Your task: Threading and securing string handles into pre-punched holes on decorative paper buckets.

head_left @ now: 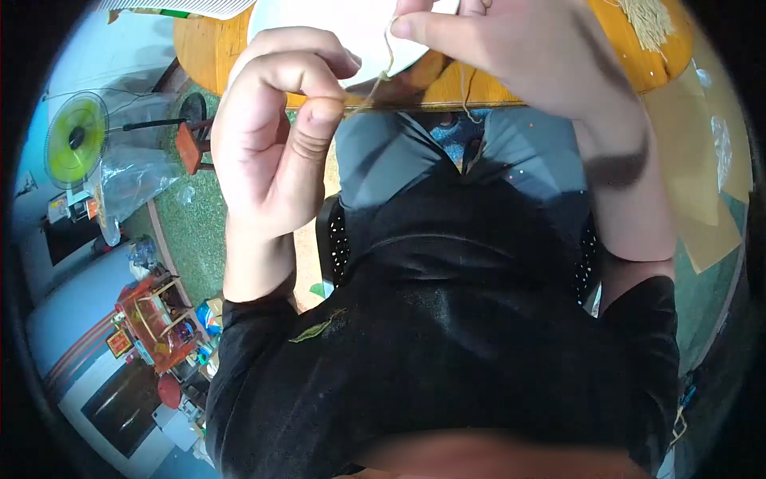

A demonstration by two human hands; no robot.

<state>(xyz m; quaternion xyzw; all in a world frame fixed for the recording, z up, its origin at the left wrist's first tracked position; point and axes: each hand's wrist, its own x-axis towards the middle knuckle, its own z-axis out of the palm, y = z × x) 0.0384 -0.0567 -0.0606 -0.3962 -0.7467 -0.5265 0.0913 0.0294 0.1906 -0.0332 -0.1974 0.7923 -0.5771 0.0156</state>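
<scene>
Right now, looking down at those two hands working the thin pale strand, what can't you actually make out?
- Head view: the right hand has its fingertips cut off by the top edge.
- The strand is too thin to tell its material, and its end is hidden under the left hand thumb.
- The white plate is mostly covered by both hands.
- The pale fibre bundle on the wooden table is cut by the rim.

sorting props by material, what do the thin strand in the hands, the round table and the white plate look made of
Strand: pale tan plant fibre or string by the look, matte and thin, pinched by the fingers of the left hand and right hand.
Round table: wood, going by its orange-brown, slightly glossy top.
White plate: smooth and even; plastic or ceramic, cannot tell which.
</scene>
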